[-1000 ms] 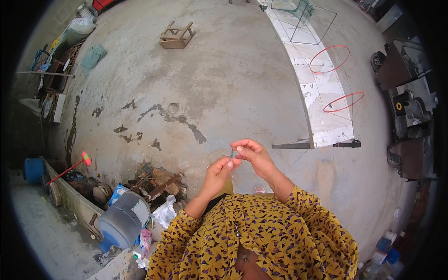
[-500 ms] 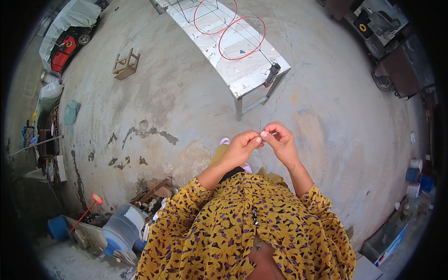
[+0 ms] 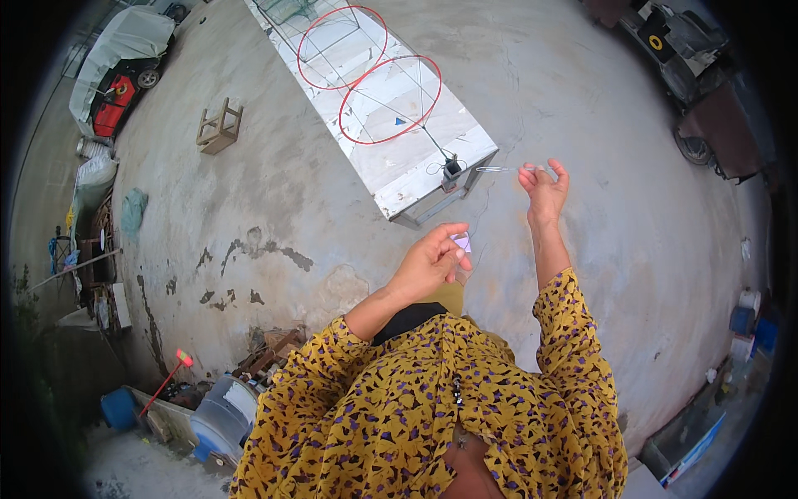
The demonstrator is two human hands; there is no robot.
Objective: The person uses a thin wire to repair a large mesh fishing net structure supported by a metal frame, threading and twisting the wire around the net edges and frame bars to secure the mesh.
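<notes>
My right hand is raised past the near end of the table, its fingers closed on a thin, shiny strand. The strand looks like wire or clear line and forms a narrow loop pointing left; its exact kind is too fine to make out. In front of my body, my left hand has its thumb and fingers curled but apart, with nothing visible in it. Two red hoops joined by thin dark rods lie on the white table. A dark upright holder stands at the table's near right corner.
Left of the table is a small wooden stool. Farther left sit a covered red vehicle and a green bag. Scrap and a large clear plastic jug lie at lower left. Parked vehicles line the right side.
My hands were together pinching a fine strand. They have parted: the right has moved up and right with the looped strand, while the left stays low with its fingers apart.
</notes>
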